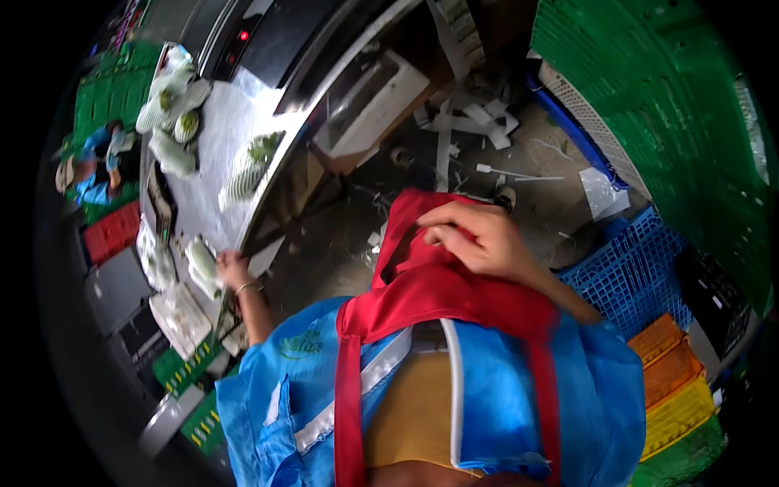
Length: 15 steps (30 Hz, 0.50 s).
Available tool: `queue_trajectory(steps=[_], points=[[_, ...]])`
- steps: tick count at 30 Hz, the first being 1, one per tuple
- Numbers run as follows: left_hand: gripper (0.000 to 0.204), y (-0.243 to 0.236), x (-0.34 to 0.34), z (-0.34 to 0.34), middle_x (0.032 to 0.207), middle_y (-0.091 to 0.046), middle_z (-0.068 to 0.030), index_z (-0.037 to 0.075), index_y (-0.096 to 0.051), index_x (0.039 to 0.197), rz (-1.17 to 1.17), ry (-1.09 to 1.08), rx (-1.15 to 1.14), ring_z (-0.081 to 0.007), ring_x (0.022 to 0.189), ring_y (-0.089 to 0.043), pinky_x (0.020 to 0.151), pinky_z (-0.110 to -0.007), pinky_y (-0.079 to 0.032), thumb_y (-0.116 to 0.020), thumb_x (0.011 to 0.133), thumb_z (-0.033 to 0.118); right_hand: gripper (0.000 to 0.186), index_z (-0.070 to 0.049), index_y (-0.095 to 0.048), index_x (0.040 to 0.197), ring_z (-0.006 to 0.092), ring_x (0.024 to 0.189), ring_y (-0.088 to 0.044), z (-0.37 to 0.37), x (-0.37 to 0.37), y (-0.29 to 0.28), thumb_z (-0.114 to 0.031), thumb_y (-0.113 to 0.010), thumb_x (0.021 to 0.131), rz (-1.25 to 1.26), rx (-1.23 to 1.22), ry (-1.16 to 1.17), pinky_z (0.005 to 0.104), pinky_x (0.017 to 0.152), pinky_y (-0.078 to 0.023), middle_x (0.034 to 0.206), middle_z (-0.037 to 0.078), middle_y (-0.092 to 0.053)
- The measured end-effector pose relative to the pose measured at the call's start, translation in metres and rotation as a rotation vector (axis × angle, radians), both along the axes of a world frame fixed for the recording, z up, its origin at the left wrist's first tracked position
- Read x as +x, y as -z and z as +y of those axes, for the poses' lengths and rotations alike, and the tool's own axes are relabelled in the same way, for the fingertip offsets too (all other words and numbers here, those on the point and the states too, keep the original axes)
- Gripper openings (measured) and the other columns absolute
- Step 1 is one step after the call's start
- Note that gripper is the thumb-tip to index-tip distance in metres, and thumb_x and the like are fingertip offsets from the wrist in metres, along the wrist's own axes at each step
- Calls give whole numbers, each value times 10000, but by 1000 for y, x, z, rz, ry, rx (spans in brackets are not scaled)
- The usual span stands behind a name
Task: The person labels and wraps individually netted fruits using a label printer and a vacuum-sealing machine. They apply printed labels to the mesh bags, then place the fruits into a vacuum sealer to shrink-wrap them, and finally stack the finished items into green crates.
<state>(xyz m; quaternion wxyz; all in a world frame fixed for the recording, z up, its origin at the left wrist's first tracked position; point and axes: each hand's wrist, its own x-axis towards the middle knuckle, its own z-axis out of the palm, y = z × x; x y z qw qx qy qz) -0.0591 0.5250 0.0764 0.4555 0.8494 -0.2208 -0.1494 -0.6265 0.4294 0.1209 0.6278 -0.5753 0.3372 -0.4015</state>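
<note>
At the near end of the metal worktop (pixel 213 158), my left hand (pixel 233 268) is beside a pale foam-net-wrapped item (pixel 203 266). Its fingers are small and blurred, so a grip on the item cannot be made out. My right hand (pixel 479 239) is in front of the red apron (pixel 438 300), fingers curled and thumb tucked under them; whatever they may hold is hidden. Farther up the worktop lies another green piece of produce in a white foam net (pixel 247 174). Several more netted pieces (pixel 172 152) are grouped along its far left edge.
A dark machine with a red light (pixel 244 36) stands at the worktop's far end. White strips (pixel 479 122) litter the floor. To the right are a blue basket (pixel 629 268), orange and yellow crates (pixel 669 381) and a large green crate (pixel 649 89). Another person (pixel 99 166) is at far left.
</note>
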Motion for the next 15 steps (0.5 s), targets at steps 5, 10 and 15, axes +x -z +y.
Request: queue_trajectory(steps=[5, 10, 15], points=[[429, 103, -155, 118, 1084, -581, -143, -2, -584, 1070, 63, 597, 668, -236, 1013, -547, 867, -330, -435, -652, 791, 317, 156, -24, -579, 792, 242, 642, -615, 34, -99, -62, 52, -559, 657, -394, -557, 113, 330, 542, -479, 773, 144, -633], [509, 57, -284, 95, 1141, -574, -135, 10, -502, 1214, 383, 671, 929, -221, 1020, -555, 888, -320, -435, -550, 869, 382, 100, -91, -563, 861, 239, 668, -607, 78, -132, -102, -173, -517, 826, -413, -510, 307, 356, 571, -484, 765, 134, -620], [421, 42, -294, 100, 1062, -609, -126, 10, -551, 1153, 474, 496, 821, -209, 972, -576, 851, -340, -452, -557, 865, 318, 107, -86, -582, 808, 193, 575, -565, 66, -134, -123, -185, -544, 797, -241, -747, 173, 289, 489, -454, 727, 87, -603]])
